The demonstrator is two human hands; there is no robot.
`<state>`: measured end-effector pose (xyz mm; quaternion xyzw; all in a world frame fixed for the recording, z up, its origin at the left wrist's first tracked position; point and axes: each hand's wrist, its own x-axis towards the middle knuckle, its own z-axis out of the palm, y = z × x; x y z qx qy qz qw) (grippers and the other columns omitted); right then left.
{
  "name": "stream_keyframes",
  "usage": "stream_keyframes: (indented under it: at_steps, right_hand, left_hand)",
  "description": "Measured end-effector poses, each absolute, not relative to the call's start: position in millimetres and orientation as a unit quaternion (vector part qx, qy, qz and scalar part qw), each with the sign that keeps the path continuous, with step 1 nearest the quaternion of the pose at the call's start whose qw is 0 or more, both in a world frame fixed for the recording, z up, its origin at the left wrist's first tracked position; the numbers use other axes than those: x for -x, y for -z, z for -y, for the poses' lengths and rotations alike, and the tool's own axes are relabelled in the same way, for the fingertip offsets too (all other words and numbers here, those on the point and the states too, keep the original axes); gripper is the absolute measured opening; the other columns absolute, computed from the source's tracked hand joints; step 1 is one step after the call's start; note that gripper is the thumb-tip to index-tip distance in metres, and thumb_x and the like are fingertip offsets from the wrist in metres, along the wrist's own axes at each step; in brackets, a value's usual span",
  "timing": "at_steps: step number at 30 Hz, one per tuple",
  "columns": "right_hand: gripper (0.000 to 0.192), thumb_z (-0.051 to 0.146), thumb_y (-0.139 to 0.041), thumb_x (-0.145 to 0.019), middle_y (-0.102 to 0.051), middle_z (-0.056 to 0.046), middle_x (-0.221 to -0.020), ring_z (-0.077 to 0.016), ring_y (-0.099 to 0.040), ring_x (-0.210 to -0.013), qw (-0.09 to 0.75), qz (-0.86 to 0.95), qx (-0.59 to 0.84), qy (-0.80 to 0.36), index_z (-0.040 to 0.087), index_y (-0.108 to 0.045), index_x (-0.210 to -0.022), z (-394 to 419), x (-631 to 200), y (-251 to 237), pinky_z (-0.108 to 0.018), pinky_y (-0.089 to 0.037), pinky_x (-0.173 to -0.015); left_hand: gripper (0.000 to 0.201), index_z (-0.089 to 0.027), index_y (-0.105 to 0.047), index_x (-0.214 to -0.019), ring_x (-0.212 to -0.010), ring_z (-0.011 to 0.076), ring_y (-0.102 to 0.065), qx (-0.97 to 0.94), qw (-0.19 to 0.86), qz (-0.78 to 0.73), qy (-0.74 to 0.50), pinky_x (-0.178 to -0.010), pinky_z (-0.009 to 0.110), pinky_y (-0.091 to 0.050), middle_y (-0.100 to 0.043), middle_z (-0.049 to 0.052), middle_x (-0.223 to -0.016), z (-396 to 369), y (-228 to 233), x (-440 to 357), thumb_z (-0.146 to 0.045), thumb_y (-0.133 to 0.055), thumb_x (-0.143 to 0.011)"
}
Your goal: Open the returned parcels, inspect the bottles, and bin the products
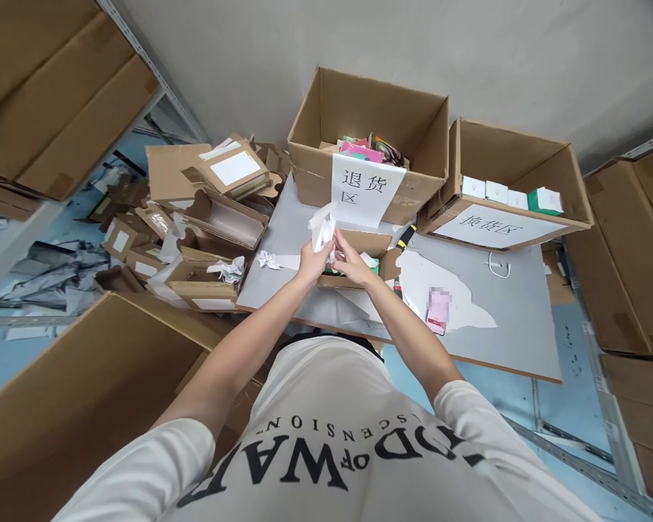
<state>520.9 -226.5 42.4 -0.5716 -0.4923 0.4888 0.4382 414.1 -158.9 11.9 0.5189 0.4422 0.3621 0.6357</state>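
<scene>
Above a small open cardboard box (390, 270), my left hand (314, 262) grips a crumpled white paper (322, 223) that sticks up from the fingers. Close beside it, my right hand (353, 262) has its fingertips pressed to the lower part of the same paper. Green-and-white packaging (371, 264) shows inside the small box, partly hidden by the right hand. A black-and-yellow tool handle (406, 237) lies just behind the box. To the left, another crumpled paper (270, 259) rests on the grey table (514, 312).
At the back stand two large cartons with handwritten signs: one (367, 94) holding colourful packets, one (514, 145) holding small white boxes. Opened cardboard boxes (226, 217) pile up on the left. A pink phone-like item (438, 308) and a white cable (499, 267) lie on the right.
</scene>
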Motion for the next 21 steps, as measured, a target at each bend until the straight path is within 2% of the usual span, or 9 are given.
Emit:
stream_keyframes:
  at_steps: [4,9,12,17,21]
  right_hand:
    - [0.099,0.019,-0.058,-0.069,-0.016,-0.004,-0.159,-0.0222,-0.025,-0.142,0.455,0.477,0.554,-0.508,0.028,-0.006,-0.153,218.6,-519.1,-44.3,-0.043,-0.024,-0.114]
    - [0.093,0.03,-0.062,-0.073,-0.008,0.0,-0.16,-0.0234,-0.033,-0.139,0.471,0.48,0.538,-0.509,0.035,-0.012,-0.152,217.8,-517.1,-36.6,-0.044,-0.029,-0.113]
    - [0.09,0.033,-0.063,-0.076,-0.001,0.0,-0.161,-0.0234,-0.036,-0.137,0.474,0.476,0.55,-0.496,0.035,-0.014,-0.151,223.0,-520.0,-31.4,-0.042,-0.034,-0.11]
    - [0.084,0.031,-0.058,-0.081,-0.016,-0.005,-0.159,-0.0229,-0.045,-0.131,0.431,0.46,0.624,-0.461,0.033,-0.012,-0.152,243.0,-539.8,-28.0,-0.042,-0.042,-0.103]
    - [0.081,0.025,-0.053,-0.082,-0.029,-0.011,-0.155,-0.0234,-0.054,-0.123,0.415,0.43,0.679,-0.426,0.028,-0.013,-0.152,261.8,-562.2,-26.9,-0.038,-0.046,-0.097]
  left_hand:
    - [0.031,-0.011,-0.063,-0.093,-0.08,0.0211,-0.066,-0.516,0.612,-0.471,-0.37,-0.071,0.03,-0.053,-0.069,0.009,-0.087,148.1,-7.1,-404.8,-0.03,-0.061,-0.069]
    - [0.034,-0.012,-0.063,-0.097,-0.083,0.0224,-0.066,-0.518,0.606,-0.481,-0.366,-0.074,0.034,-0.055,-0.069,0.009,-0.093,133.4,-4.5,-383.6,-0.03,-0.061,-0.067]
    - [0.036,-0.012,-0.062,-0.099,-0.087,0.0246,-0.066,-0.53,0.553,-0.521,-0.376,-0.079,0.038,-0.055,-0.069,0.011,-0.095,110.2,0.3,-353.1,-0.03,-0.062,-0.068]
    - [0.04,-0.009,-0.06,-0.104,-0.091,0.0224,-0.065,-0.556,0.401,-0.608,-0.4,-0.087,0.038,-0.053,-0.067,0.011,-0.099,49.5,23.0,-266.9,-0.023,-0.061,-0.066]
    - [0.036,-0.007,-0.055,-0.102,-0.082,0.0191,-0.064,-0.516,0.329,-0.696,-0.376,-0.076,0.039,-0.056,-0.067,0.01,-0.092,15.9,38.8,-201.8,-0.022,-0.059,-0.07]
